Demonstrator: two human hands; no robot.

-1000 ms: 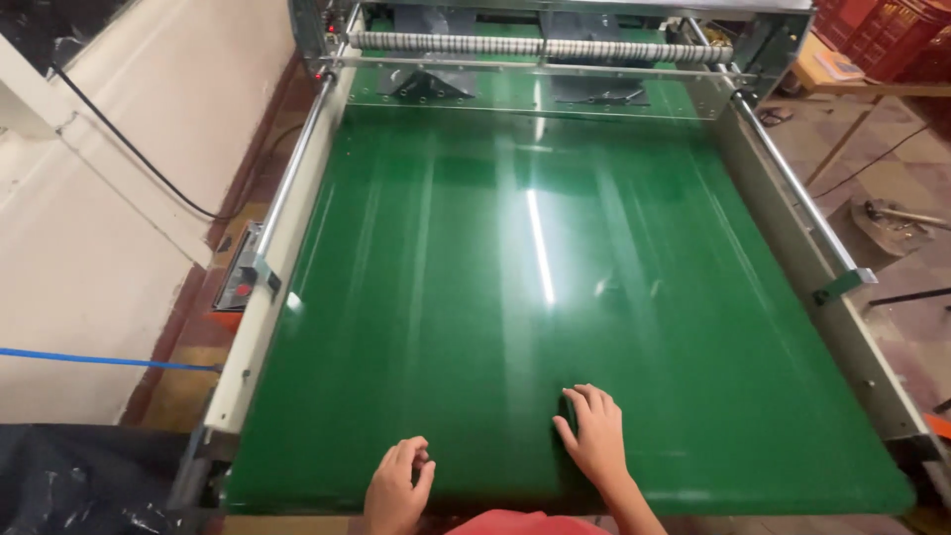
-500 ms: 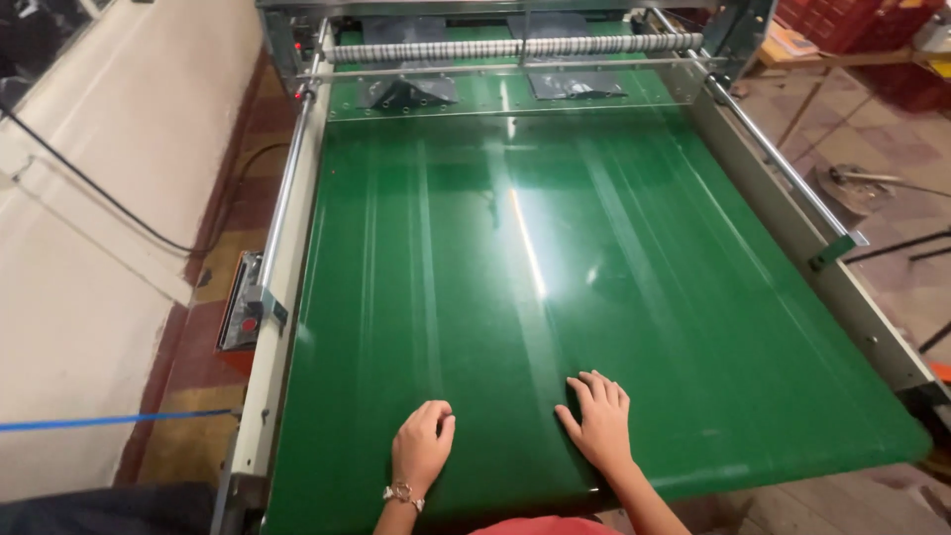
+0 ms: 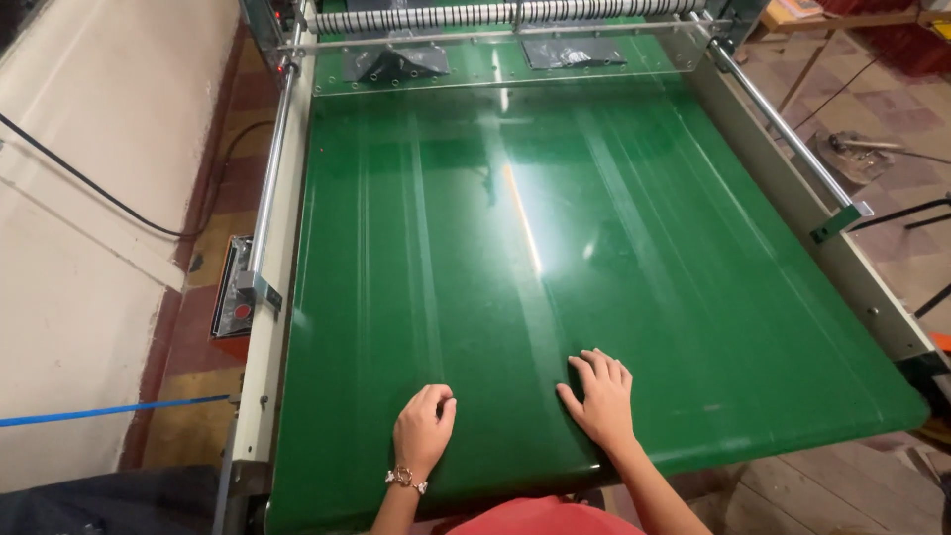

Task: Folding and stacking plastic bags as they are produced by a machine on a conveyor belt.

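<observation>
A wide green conveyor belt point(image 3: 555, 248) runs away from me, glossy as if a clear sheet lies on it. My left hand point(image 3: 423, 428) rests near the belt's front edge with its fingers curled under; a bracelet sits on the wrist. My right hand point(image 3: 597, 394) lies flat on the belt beside it, fingers spread, pressing on a faint lengthwise crease. Neither hand holds anything. At the far end a ribbed roller point(image 3: 495, 14) spans the machine above two dark flaps point(image 3: 396, 62).
Metal guide rails run along the left side point(image 3: 269, 183) and right side point(image 3: 783, 129) of the belt. A red-buttoned control box point(image 3: 233, 302) hangs off the left frame. A pale wall with a black cable point(image 3: 89, 188) is left; tiled floor and clutter are right.
The view has shifted so the belt sits more to the right. Both hands have slid a little further onto the belt, and the left fingers have curled in.
</observation>
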